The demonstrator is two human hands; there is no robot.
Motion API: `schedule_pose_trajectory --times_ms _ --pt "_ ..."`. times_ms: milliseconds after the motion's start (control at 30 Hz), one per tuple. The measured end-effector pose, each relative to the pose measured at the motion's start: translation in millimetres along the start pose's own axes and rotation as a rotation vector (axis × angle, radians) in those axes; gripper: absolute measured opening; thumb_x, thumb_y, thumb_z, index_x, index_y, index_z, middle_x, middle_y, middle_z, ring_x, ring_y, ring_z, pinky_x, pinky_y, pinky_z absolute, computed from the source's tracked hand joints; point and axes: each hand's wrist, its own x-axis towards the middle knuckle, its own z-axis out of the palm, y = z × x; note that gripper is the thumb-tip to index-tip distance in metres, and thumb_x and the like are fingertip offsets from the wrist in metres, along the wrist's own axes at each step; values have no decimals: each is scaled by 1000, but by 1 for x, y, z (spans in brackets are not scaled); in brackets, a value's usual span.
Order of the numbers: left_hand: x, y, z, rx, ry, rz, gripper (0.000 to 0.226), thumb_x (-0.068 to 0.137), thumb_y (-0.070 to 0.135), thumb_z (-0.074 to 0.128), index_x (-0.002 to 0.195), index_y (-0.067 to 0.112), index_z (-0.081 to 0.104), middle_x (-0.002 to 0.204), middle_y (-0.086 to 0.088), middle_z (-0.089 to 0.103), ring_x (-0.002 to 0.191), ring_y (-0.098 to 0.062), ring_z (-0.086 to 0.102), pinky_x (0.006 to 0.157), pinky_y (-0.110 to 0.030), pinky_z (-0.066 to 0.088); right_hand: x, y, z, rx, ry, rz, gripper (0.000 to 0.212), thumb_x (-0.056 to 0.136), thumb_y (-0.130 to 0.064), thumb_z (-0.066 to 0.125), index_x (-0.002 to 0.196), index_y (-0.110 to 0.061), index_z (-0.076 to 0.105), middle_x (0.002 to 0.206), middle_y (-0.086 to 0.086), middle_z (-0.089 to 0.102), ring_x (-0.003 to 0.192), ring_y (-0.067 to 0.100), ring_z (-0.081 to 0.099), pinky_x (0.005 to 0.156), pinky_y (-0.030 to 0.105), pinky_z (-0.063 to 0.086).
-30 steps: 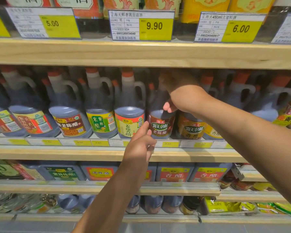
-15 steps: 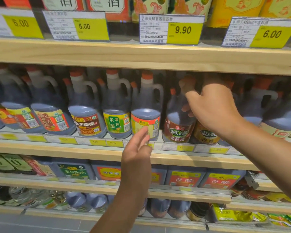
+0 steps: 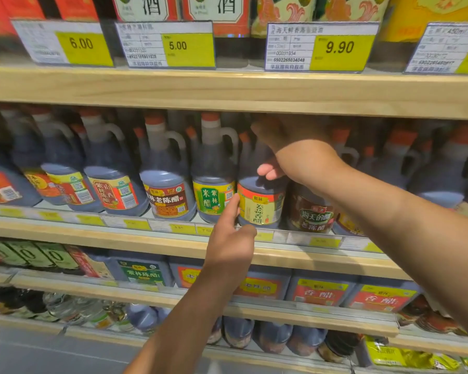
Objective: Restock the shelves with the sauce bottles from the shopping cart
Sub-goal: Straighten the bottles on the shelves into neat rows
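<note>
— Where is our right hand (image 3: pixel 295 155) now?
— One bottle leftward from before: it clasps the neck of the yellow-labelled bottle (image 3: pixel 260 209) on the middle shelf (image 3: pixel 92 237). Our left hand (image 3: pixel 229 238) holds nothing, forefinger touching its label.

Viewpoint: one wide-angle camera worn on the head, held in front of the light wooden shelving (image 3: pixel 227 90).
Facing: forward and slightly down, square onto the row of dark handled jugs with orange caps (image 3: pixel 168 179).
Nearness: close; the shelving fills the frame and the yellow price tags (image 3: pixel 338 47) at the far top are readable.
Edges: the grey floor (image 3: pixel 25 352) shows at the near left.
</note>
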Motion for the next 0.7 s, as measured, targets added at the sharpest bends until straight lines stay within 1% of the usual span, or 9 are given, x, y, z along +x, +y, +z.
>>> schedule_pose_trajectory --times_ms 67,167,233,300,333,433,567,633,700 --pt "2 -4 -1 12 -5 -2 66 98 -3 47 153 33 37 128 29 51 90 31 51 68 3 39 4 1 -3 -33 3 -18 34 99 -44 56 116 -15 61 84 6 73 49 11 67 52 24 57" --pt "3 -12 -2 46 -37 21 66 97 0 48 152 36 38 152 13 45 129 8 43 93 -12 37 2 1 -9 -69 -10 38 38 100 -49 53 109 -14 62 74 8 72 40 5 61 50 17 53" --pt "5 -16 -4 57 -53 44 67 97 0 49 152 36 38 152 13 44 127 9 45 84 -5 41 2 2 -10 -64 -1 57 35 100 -47 53 103 -14 62 77 10 72 38 5 59 46 15 50" --pt "7 -20 -7 53 -78 59 66 97 -1 49 152 35 38 150 14 44 115 16 47 69 0 43 1 3 -8 -22 5 66 34 100 -43 53 106 -11 62 85 14 72 39 6 59 47 16 51" --pt "6 -21 -9 50 -89 67 65 97 0 49 151 36 40 149 15 44 113 18 47 69 0 44 2 3 -6 -11 15 50 34 100 -42 54 110 -11 62 84 14 72 38 6 59 46 17 52" --pt "2 -22 -19 19 -57 114 56 96 8 52 139 44 46 149 18 48 126 13 47 82 2 41 -1 6 -1 -50 63 4 33 100 -43 53 113 -14 63 71 6 70 38 5 60 41 15 49" --pt "2 -26 -43 -20 82 156 57 98 1 49 131 47 51 140 23 53 129 5 48 71 5 39 -14 6 11 -529 338 -265 49 100 -46 50 68 -13 67 44 -12 62 44 -2 57 47 12 36" --pt "8 -29 -56 -9 132 165 58 97 0 49 137 43 49 140 23 51 122 12 48 74 5 39 -19 -4 27 -567 329 -329 53 98 -43 51 56 -12 63 39 -22 55 41 -3 52 52 13 37" --pt "14 -31 -68 18 121 154 57 98 -1 48 144 33 46 146 17 48 123 10 48 91 -1 40 -14 -17 46 -497 197 -269 50 99 -43 49 64 -11 66 44 -15 62 41 -2 55 51 15 42"
